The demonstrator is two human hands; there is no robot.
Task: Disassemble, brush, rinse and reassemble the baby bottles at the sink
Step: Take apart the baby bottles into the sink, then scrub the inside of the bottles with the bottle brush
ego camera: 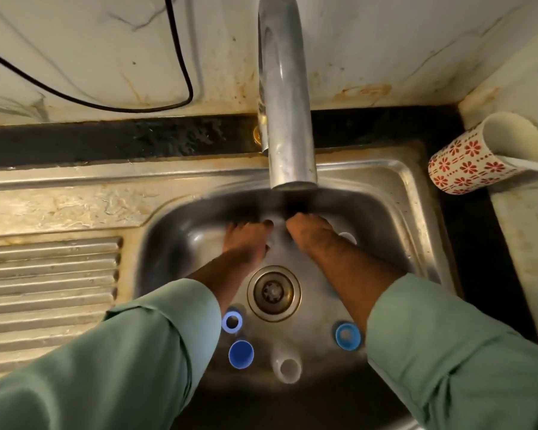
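Both my hands are down in the steel sink (416, 212), under the tap's spout (292, 178). My left hand (246, 240) and my right hand (311, 234) meet below the spout, blurred; what they hold, if anything, is hidden. A pale round rim (347, 238) shows just past my right hand. On the sink floor near me lie a blue ring (232, 321), a blue cap (241, 354), a blue collar (348, 335) and a clear nipple-like piece (288, 366). Whether water is running I cannot make out.
The drain (274, 292) sits between my forearms. A ribbed draining board (50, 290) lies to the left. A red-flowered mug (479, 156) with a white handle (534, 166) sticking out stands on the counter at the right. A black cable (106, 100) hangs on the back wall.
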